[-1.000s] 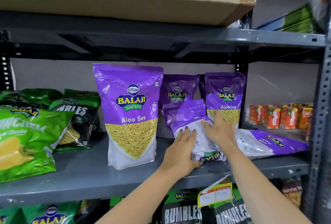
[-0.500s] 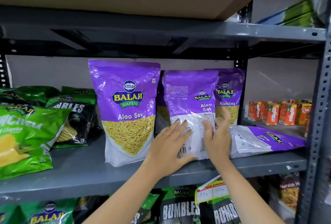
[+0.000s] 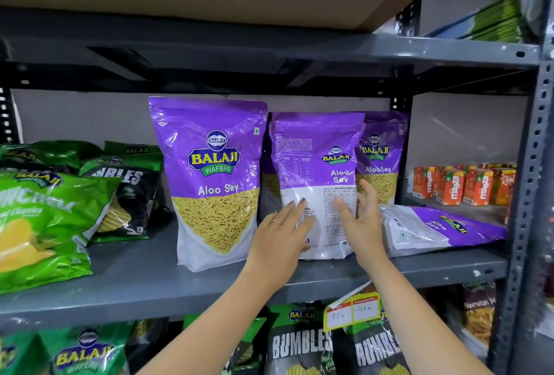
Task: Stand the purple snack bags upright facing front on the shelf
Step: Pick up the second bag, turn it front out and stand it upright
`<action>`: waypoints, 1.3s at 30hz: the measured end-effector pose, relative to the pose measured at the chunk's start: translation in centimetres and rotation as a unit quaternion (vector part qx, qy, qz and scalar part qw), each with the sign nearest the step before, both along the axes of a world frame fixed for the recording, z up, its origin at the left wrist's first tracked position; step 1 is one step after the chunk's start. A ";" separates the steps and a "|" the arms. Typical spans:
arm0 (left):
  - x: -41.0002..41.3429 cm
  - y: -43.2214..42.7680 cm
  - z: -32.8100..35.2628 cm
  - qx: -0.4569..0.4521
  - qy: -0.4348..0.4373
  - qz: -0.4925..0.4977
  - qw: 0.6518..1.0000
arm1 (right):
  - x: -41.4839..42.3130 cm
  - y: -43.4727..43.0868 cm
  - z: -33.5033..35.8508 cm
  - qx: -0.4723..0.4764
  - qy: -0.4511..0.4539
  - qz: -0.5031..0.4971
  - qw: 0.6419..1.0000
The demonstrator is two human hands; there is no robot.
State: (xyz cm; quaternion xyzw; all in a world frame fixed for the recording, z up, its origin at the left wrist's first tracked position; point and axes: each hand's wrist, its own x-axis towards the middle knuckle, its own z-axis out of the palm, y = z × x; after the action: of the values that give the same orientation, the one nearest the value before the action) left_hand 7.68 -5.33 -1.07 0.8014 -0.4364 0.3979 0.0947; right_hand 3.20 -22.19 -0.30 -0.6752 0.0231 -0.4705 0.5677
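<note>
Compared to a moment earlier, the middle purple bag (image 3: 317,182) is standing taller on the shelf (image 3: 150,281), long axis vertical, back panel facing out. Left hand (image 3: 281,236) and right hand (image 3: 361,224) are both spread flat, steadying its lower half.

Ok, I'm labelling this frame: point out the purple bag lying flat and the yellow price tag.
purple bag lying flat (image 3: 443,229), head view, on its purple printed face.
yellow price tag (image 3: 353,311), head view, middle of the card.
</note>
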 end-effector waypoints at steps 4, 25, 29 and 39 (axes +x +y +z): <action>-1.4 -0.1 1.0 -0.048 0.073 -0.017 0.996 | 0.5 0.0 0.9 0.156 -0.008 0.039 0.987; -3.2 -3.3 3.1 -0.423 0.501 -0.185 0.732 | -3.3 0.6 2.2 -0.033 -0.032 0.050 0.998; -0.3 -2.3 2.4 -0.396 0.591 -0.277 0.646 | -3.0 0.1 2.2 -0.017 -0.053 0.007 0.998; 3.5 -1.7 2.4 -0.480 0.609 -0.246 0.581 | 0.1 -0.6 1.3 0.043 0.101 0.074 0.991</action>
State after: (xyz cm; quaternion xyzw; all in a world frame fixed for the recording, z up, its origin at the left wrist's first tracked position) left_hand 11.16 -7.06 1.34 0.5549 -0.2022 -0.0706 0.8039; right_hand 3.26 -22.84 1.04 -0.6939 0.0507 -0.3556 0.6241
